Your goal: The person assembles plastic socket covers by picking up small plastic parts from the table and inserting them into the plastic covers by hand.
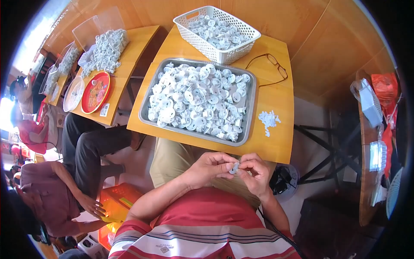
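Note:
Just past the front edge of the table, above my lap, my left hand [212, 168] and my right hand [255, 171] come together. Between their fingertips is a small round white plastic part [234, 168], pinched from both sides. Its finer shape is partly hidden by the fingers. Ahead lies a metal tray [249, 129] heaped with similar white plastic parts [189, 101], round discs with raised pieces. Right of the tray, a little pile of tiny white pieces [269, 121] rests on the wooden table [278, 97].
Behind the tray stands a white perforated basket [233, 55] full of like parts, with eyeglasses [276, 69] beside it. At left, another table holds a heap of white parts [108, 49] and a red round tray [95, 92]. A co-worker sits there by an orange crate [118, 198]. A shelf [366, 172] stands right.

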Demonstrator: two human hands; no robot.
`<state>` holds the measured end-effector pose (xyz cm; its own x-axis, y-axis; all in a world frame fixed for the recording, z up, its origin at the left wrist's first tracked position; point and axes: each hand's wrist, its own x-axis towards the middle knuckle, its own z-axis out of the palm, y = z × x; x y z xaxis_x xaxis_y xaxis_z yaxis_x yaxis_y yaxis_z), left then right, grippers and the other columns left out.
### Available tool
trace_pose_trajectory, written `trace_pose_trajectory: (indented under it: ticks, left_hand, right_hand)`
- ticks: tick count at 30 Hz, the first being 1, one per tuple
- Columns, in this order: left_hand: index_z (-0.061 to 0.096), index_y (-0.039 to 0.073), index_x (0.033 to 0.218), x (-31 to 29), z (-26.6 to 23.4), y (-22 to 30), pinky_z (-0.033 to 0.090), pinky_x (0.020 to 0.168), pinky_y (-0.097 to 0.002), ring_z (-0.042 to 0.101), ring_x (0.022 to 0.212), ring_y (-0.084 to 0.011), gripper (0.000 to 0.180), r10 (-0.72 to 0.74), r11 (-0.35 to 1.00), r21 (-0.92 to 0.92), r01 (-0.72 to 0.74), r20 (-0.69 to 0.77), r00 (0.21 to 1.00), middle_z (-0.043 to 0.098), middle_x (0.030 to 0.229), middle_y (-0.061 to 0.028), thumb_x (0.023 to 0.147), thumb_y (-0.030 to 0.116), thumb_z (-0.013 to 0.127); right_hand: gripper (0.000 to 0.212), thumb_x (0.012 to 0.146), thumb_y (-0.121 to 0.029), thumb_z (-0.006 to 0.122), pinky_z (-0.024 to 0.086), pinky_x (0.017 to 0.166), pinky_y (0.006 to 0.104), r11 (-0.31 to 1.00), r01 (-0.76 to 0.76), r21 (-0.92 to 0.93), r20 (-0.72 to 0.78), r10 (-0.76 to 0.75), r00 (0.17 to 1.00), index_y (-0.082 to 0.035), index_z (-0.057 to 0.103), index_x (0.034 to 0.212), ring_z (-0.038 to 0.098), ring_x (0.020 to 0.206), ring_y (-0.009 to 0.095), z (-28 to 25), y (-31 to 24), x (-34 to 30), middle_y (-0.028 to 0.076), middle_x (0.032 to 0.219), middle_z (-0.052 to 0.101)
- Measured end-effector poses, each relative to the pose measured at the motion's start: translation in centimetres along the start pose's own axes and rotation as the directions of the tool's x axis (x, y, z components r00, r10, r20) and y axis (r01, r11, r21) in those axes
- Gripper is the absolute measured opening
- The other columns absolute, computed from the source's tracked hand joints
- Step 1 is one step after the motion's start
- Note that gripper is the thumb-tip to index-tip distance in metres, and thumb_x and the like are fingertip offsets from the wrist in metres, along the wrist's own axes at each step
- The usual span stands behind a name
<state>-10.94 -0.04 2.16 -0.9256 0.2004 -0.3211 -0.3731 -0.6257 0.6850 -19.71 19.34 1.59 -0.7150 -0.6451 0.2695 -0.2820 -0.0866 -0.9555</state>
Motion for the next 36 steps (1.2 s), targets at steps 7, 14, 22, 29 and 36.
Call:
trace_pose_trajectory:
  ticks: [7, 14, 22, 29, 36]
  left_hand:
    - [0.066, -0.001, 0.119, 0.8, 0.5, 5.7, 0.055, 0.086, -0.0271, 0.066, 0.095, -0.0130, 0.026, 0.168, 0.968, 0.202, -0.151, -0.072, 0.983, 0.070, 0.109, -0.0072, 0.098, 0.012, 0.064]
    - [0.070, -0.004, 0.109, 6.4, 0.3, 16.2, 0.053, 0.080, -0.0263, 0.064, 0.085, -0.0103, 0.023, 0.569, 0.572, 0.762, -0.302, -0.104, 0.816, 0.070, 0.096, -0.0053, 0.093, 0.012, 0.069]
    - [0.072, 0.001, 0.110, 16.4, -3.4, 26.7, 0.055, 0.076, -0.0362, 0.072, 0.082, -0.0256, 0.028, 0.778, 0.082, 0.988, -0.132, 0.019, 0.628, 0.074, 0.093, -0.0189, 0.088, 0.018, 0.067]
    - [0.073, 0.003, 0.106, 13.6, -6.9, 22.7, 0.054, 0.084, -0.0411, 0.070, 0.093, -0.0344, 0.026, 0.687, -0.127, 0.987, -0.097, 0.158, 0.709, 0.072, 0.101, -0.0204, 0.084, 0.014, 0.069]
    - [0.071, 0.004, 0.111, 11.6, -7.7, 22.1, 0.051, 0.090, -0.0426, 0.068, 0.099, -0.0351, 0.029, 0.488, -0.327, 0.944, -0.034, 0.200, 0.850, 0.071, 0.106, -0.0189, 0.085, 0.018, 0.071]
  right_hand:
    - [0.011, 0.084, -0.001, 0.073, 0.052, 0.070, 0.0251, 1.000, -0.008, -0.004, -0.114, 0.007, 0.993, 0.002, 0.066, 0.092, 0.063, 0.083, 0.016, -0.9, 0.0, -0.5, 0.013, 0.097, 0.065]
    - [0.009, 0.084, -0.001, 0.073, 0.052, 0.070, 0.0245, 0.997, -0.065, -0.051, -0.143, 0.057, 0.988, 0.002, 0.067, 0.090, 0.064, 0.082, 0.015, -1.6, 1.0, -1.7, 0.011, 0.098, 0.066]
    - [0.010, 0.086, -0.002, 0.072, 0.052, 0.073, 0.0240, 0.996, -0.091, -0.005, -0.185, 0.089, 0.979, 0.004, 0.067, 0.093, 0.063, 0.084, 0.014, -2.2, 1.2, -1.6, 0.012, 0.101, 0.065]
    - [0.011, 0.090, -0.003, 0.069, 0.055, 0.069, 0.0259, 0.995, -0.085, -0.051, -0.175, 0.075, 0.982, 0.006, 0.063, 0.092, 0.066, 0.076, 0.016, -2.9, 2.6, -2.8, 0.016, 0.103, 0.060]
    - [0.010, 0.091, -0.003, 0.068, 0.053, 0.066, 0.0245, 0.993, -0.077, -0.084, -0.142, 0.065, 0.988, 0.006, 0.063, 0.092, 0.065, 0.075, 0.015, -2.2, 2.5, -1.6, 0.015, 0.102, 0.060]
